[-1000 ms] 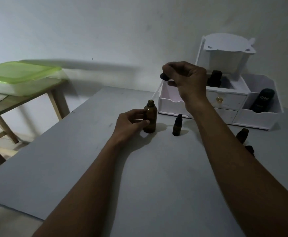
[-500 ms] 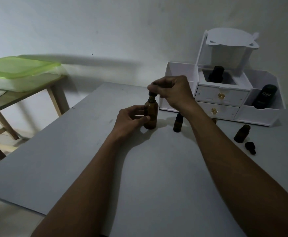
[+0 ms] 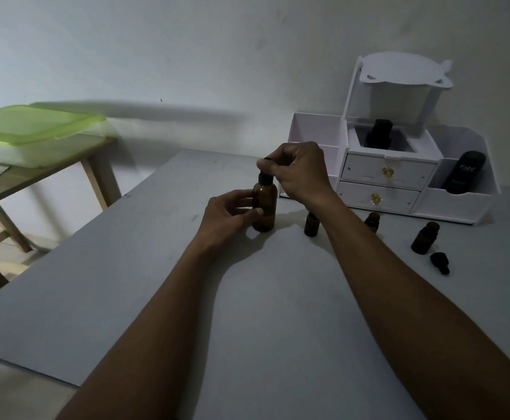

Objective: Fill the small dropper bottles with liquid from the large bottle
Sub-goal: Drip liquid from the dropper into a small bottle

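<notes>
The large amber bottle (image 3: pixel 265 207) stands upright on the grey table (image 3: pixel 156 283). My left hand (image 3: pixel 229 210) grips its body from the left. My right hand (image 3: pixel 299 171) pinches the black dropper cap (image 3: pixel 265 176), which sits on the bottle's neck. Three small amber bottles stand to the right: one (image 3: pixel 311 226) partly behind my right forearm, one (image 3: pixel 372 222) further back, one open bottle (image 3: pixel 424 237) at the right. A loose black dropper cap (image 3: pixel 440 262) lies beside that last one.
A white drawer organizer (image 3: pixel 390 177) stands at the back right with a dark bottle (image 3: pixel 378 134) on top and a black tube (image 3: pixel 463 175) in its right bin. A wooden side table (image 3: pixel 20 183) with a green-lidded box (image 3: pixel 32 128) stands at the left.
My right hand came down from above with the dropper and set it into the large bottle's neck. My left hand kept its hold on the bottle.
</notes>
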Motion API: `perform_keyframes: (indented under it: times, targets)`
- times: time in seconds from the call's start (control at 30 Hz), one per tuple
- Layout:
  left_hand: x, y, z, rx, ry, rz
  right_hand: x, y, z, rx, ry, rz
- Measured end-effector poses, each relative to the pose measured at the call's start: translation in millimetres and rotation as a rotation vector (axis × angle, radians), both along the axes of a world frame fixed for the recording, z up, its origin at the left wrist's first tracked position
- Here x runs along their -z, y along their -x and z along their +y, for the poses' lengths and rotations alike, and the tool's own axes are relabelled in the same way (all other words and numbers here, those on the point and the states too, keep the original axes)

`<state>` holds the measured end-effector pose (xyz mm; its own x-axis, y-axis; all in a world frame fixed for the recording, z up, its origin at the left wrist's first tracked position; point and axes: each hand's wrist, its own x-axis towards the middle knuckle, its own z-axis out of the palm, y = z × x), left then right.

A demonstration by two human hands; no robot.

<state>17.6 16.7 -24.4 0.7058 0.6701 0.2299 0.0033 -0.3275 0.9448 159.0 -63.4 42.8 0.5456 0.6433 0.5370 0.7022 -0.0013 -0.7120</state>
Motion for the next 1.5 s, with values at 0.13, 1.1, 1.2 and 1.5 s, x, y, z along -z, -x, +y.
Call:
perform_keyframes:
  times: [0.13,1.1,1.2,1.5]
  targets:
    - [0.5,0.0,-0.2,-0.005,0.002,-0.001,0.3,0.3,0.5,0.019,-0.015,-0.012]
    - [-32.3,-24.0,-83.7,-0.238,-0.154,-0.355,-73.9,-59.1,-138.2,0.038,-0.254,0.130]
    - [-35.3,-50.9,-116.6,-0.006,-0.060,-0.187,-65.9,-78.1,-156.5,0.083,-0.165,0.133]
    - [-5.6,-111.4,-144.7,0.143,0.106,0.121,-49.2,-101.3,-169.9,0.123,-0.079,0.170]
